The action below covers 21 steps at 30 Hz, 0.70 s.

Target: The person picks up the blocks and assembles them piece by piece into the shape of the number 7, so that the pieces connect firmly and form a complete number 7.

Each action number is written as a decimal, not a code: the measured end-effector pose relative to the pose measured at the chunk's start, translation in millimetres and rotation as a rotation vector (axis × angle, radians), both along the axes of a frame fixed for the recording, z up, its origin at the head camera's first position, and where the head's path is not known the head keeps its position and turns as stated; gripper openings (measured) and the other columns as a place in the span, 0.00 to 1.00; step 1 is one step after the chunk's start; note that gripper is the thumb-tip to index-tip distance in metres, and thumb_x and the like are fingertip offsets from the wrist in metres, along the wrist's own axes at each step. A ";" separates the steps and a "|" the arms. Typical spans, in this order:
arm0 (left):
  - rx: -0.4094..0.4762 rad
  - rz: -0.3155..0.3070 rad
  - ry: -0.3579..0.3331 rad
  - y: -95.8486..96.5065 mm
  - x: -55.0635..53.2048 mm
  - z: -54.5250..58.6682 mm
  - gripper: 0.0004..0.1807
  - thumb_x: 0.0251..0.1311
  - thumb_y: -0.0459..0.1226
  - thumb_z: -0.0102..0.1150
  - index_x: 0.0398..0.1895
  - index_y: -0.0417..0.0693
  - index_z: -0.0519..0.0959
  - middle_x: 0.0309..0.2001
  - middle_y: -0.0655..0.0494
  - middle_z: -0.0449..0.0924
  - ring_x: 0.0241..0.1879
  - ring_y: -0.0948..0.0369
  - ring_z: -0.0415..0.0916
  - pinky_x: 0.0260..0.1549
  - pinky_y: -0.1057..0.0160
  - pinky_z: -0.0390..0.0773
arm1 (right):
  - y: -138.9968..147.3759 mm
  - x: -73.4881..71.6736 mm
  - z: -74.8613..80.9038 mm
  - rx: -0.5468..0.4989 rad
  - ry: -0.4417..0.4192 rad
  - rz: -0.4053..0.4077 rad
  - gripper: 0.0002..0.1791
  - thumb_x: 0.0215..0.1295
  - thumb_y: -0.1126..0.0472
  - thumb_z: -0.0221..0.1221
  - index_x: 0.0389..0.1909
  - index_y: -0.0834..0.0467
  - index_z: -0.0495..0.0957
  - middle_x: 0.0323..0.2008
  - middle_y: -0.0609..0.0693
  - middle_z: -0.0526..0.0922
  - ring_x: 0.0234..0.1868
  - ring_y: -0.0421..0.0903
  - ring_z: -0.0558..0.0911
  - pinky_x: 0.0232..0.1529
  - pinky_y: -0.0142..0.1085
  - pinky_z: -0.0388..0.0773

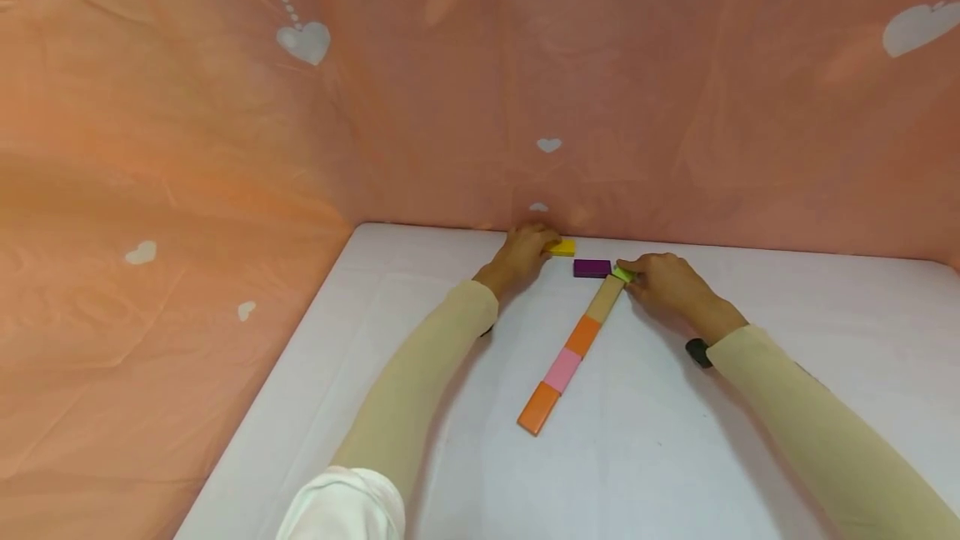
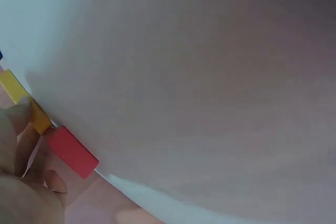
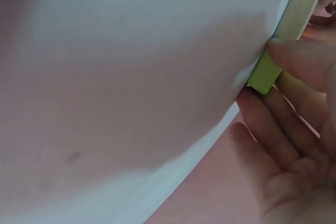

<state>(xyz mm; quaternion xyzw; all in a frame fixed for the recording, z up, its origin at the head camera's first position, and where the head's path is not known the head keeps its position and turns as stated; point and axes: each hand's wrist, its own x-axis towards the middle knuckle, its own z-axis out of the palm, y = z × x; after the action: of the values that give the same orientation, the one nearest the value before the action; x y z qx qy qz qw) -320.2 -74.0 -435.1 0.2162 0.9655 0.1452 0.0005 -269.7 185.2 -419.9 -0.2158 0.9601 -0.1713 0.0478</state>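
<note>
At the far edge of the table, my left hand (image 1: 527, 250) pinches a yellow block (image 1: 562, 247) between thumb and fingers. The left wrist view has a red block (image 2: 72, 152) close to the yellow one's end; my hand hides it in the head view. My right hand (image 1: 667, 283) grips a light green block (image 1: 622, 273), thumb on one side and fingers on the other. That block is at the far end of a slanting row: a wood-coloured block (image 1: 604, 299), an orange block (image 1: 582, 335), a pink block (image 1: 562, 371) and a nearer orange block (image 1: 538, 408). A purple block (image 1: 592, 268) lies left of the green one.
A white cloth covers the table (image 1: 787, 340). Orange-pink sheeting (image 1: 637, 90) with white hearts rises behind the far edge and along the left side. A dark wrist strap (image 1: 699, 352) is on my right wrist.
</note>
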 end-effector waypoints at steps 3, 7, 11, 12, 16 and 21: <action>-0.006 -0.001 0.004 -0.4 -0.2 -0.1 0.18 0.71 0.40 0.55 0.63 0.55 0.77 0.62 0.62 0.76 0.65 0.60 0.68 0.72 0.56 0.59 | 0.6 0.1 -0.5 0.000 0.023 0.011 0.24 0.66 0.64 0.60 0.63 0.61 0.76 0.50 0.64 0.85 0.38 0.51 0.80 0.48 0.48 0.81; -0.018 -0.003 0.011 0.0 -0.6 1.2 0.18 0.72 0.40 0.54 0.63 0.54 0.77 0.62 0.61 0.77 0.65 0.60 0.68 0.73 0.57 0.59 | 1.8 0.3 -0.5 -0.003 0.043 0.022 0.24 0.65 0.64 0.61 0.62 0.62 0.76 0.49 0.64 0.86 0.35 0.50 0.79 0.45 0.48 0.81; -0.026 0.006 0.034 0.8 -0.2 3.4 0.18 0.72 0.40 0.53 0.63 0.53 0.76 0.62 0.61 0.76 0.65 0.60 0.68 0.73 0.58 0.60 | 2.6 0.3 -0.4 -0.007 0.040 0.021 0.24 0.66 0.63 0.61 0.62 0.62 0.76 0.50 0.65 0.85 0.36 0.50 0.79 0.47 0.50 0.81; -0.028 0.007 0.043 1.0 -0.2 3.7 0.18 0.72 0.40 0.53 0.63 0.53 0.76 0.62 0.61 0.75 0.65 0.60 0.67 0.73 0.58 0.60 | 2.6 0.4 -0.2 -0.007 0.036 0.020 0.24 0.65 0.63 0.61 0.63 0.61 0.76 0.50 0.65 0.85 0.36 0.50 0.79 0.47 0.50 0.81; -0.029 0.010 0.067 1.2 0.4 4.3 0.19 0.72 0.40 0.54 0.64 0.53 0.75 0.63 0.61 0.74 0.67 0.59 0.66 0.73 0.57 0.59 | 1.8 0.3 -0.1 -0.008 0.035 0.020 0.24 0.66 0.63 0.61 0.63 0.61 0.76 0.50 0.65 0.85 0.36 0.50 0.79 0.46 0.49 0.81; -0.044 0.025 0.069 0.8 2.0 4.5 0.19 0.72 0.41 0.54 0.65 0.54 0.75 0.64 0.61 0.74 0.67 0.60 0.66 0.72 0.57 0.60 | 1.4 0.0 0.0 -0.007 0.059 0.028 0.23 0.65 0.63 0.62 0.62 0.61 0.77 0.50 0.66 0.85 0.37 0.51 0.81 0.48 0.51 0.81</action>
<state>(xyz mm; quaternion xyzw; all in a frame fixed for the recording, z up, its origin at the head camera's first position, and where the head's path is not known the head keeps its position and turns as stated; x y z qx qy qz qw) -318.2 -73.2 -430.6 0.2088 0.9706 0.1163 -0.0296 -269.7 186.6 -419.9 -0.2344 0.9574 -0.1674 0.0212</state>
